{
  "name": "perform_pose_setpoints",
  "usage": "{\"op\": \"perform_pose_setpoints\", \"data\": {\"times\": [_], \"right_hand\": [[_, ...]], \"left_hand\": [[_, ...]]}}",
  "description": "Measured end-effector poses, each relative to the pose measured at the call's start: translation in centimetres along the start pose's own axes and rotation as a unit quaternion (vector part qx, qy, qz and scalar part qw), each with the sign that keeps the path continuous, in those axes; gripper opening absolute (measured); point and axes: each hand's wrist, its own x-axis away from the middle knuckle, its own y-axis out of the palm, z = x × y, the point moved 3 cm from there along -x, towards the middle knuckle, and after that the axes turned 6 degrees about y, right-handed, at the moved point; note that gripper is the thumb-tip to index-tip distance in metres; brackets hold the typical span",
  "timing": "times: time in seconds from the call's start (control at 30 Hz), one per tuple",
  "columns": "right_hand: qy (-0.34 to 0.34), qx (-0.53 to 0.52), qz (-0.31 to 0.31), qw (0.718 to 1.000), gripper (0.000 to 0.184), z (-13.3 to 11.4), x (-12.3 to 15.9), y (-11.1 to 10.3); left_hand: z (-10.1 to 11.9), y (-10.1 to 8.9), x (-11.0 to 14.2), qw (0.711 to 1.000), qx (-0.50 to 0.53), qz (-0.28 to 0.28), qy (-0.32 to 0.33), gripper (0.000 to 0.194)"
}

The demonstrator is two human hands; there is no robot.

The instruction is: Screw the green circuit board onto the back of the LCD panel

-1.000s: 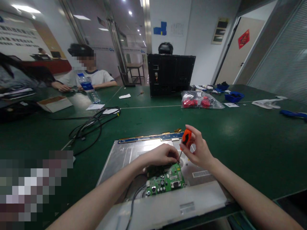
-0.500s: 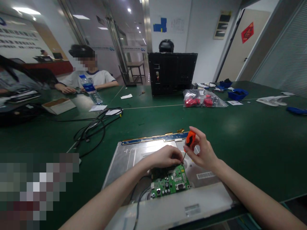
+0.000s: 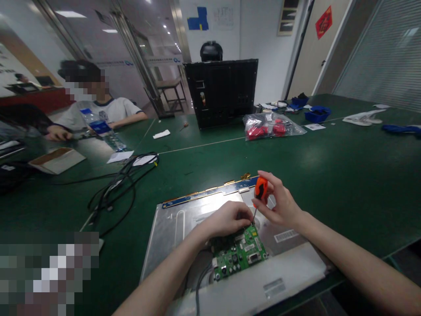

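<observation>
Held in the right hand by its orange-and-black handle, a screwdriver is pinched between thumb and fingers. Its long axis is kept steep, with the handle uppermost and leaning slightly rightward, and its tip is pointed down and leftward at the far right corner of a green circuit board. That corner lies to the left of the right hand and just beside the fingertips of the left hand, so the left is nearer to the tip and the right to the handle. The left hand is curled over the board's far edge; whether anything is gripped by it cannot be told.

The board is set on a metal panel, which is edged on its far side by a blue strip. Beneath, a green table is seen. Among the containers, red items are enclosed in a clear plastic bag beyond the panel. A blue tray is placed farther right; its contents cannot be made out. At left, near black cables, a cardboard box is left open, its inside barely shown.
</observation>
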Motion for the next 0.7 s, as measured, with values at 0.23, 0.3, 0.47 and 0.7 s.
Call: {"op": "perform_pose_setpoints", "data": {"times": [0.23,0.3,0.47,0.7], "right_hand": [[-0.006,-0.02,0.001,1.0,0.067,-0.24,0.04,0.11],[-0.01,-0.023,-0.003,1.0,0.066,-0.25,0.14,0.2],[-0.015,-0.04,-0.011,0.999,0.066,-0.2,0.28,0.31],[-0.018,-0.072,-0.028,0.997,0.068,-0.65,0.38,0.25]], "left_hand": [[-0.04,-0.13,-0.01,1.0,-0.013,0.01,0.018,0.015],[-0.06,-0.11,0.0,1.0,-0.015,0.009,0.021,0.015],[-0.25,-0.04,0.05,1.0,-0.016,0.006,0.025,0.016],[0.09,-0.09,0.19,0.999,-0.027,0.0,0.031,0.016]]}}
